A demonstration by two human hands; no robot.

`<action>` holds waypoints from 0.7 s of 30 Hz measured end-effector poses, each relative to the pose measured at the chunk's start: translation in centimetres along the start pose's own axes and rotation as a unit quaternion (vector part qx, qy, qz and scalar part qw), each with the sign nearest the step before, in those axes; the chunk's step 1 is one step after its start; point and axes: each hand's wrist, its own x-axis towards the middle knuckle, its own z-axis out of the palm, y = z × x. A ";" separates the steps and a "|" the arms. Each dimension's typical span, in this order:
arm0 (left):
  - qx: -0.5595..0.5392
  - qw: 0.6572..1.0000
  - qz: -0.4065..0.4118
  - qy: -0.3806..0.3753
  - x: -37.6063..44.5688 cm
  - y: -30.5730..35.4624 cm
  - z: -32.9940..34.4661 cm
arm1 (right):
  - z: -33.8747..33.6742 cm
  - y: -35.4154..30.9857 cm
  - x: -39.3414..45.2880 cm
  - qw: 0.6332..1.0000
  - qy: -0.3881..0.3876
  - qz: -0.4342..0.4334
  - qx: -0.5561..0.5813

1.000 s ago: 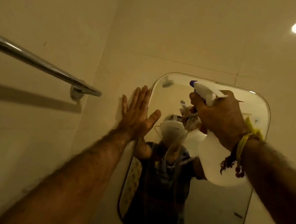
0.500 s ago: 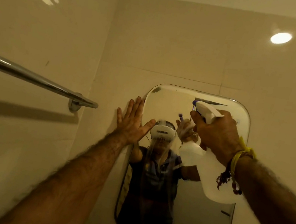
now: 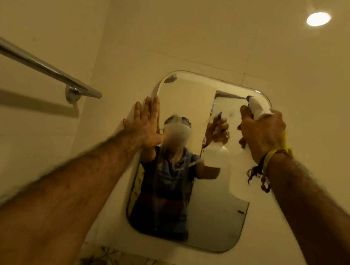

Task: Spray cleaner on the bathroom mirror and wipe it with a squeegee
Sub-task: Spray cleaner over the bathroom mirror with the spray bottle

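Spraying the glass evenly is the step in hand, and the setup looks sound for it. The right hand (image 3: 261, 132) has its grip clamped round the neck of the spray bottle (image 3: 243, 179), fingers curled at the trigger, with the white nozzle head aimed at the upper right corner of the mirror (image 3: 213, 218). The bottle hangs in front of the mirror's right side, close to the glass but apparently not touching it. The left hand (image 3: 145, 123) lies flat with straight fingers, pressed on the wall tile right at the mirror's left edge, holding nothing and serving as a brace. To do this well, I would judge that the nozzle should stay a little off the glass so the mist spreads rather than runs, and that the spray should work across the top and then downward, since the lower half looks dry from here, though the blur makes that hard to confirm. The left palm is best kept off the glass to avoid prints. No squeegee is in view, so wiping has yet to come. A chrome towel rail (image 3: 42, 67) juts from the left wall, well apart from both hands.
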 end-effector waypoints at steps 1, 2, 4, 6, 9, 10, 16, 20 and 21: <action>-0.008 1.000 -0.005 -0.009 -0.1 0.5 -0.4 | -0.4 0.2 0.2 1.000 0.015 0.005 0.002; -0.017 1.000 -0.010 -0.016 -0.1 0.9 -0.8 | -0.7 0.5 0.3 1.000 0.026 0.013 0.005; -0.026 0.999 -0.019 -0.025 -0.1 1.7 -1.2 | -1.3 1.2 0.5 0.998 0.044 0.034 0.002; -0.031 0.999 -0.024 -0.029 -0.2 1.9 -1.2 | -1.7 2.0 0.5 0.997 0.050 0.052 -0.005; -0.034 0.999 -0.017 -0.032 -0.6 1.1 -0.5 | -2.3 3.2 -0.2 0.997 0.052 0.062 -0.010; -0.035 0.999 -0.011 -0.029 -0.8 0.7 -0.1 | -2.3 3.5 -0.5 0.997 0.048 0.060 -0.015; -0.041 0.999 0.021 -0.006 -2.2 -1.6 1.0 | -0.1 2.8 -2.7 0.999 -0.040 0.005 -0.012; -0.023 0.999 0.038 -0.007 -2.6 -2.8 1.9 | 2.6 0.8 -4.0 0.995 -0.090 -0.037 0.020; -0.026 0.999 0.037 -0.007 -2.6 -2.9 2.0 | 3.4 0.3 -4.4 0.993 -0.107 -0.042 0.022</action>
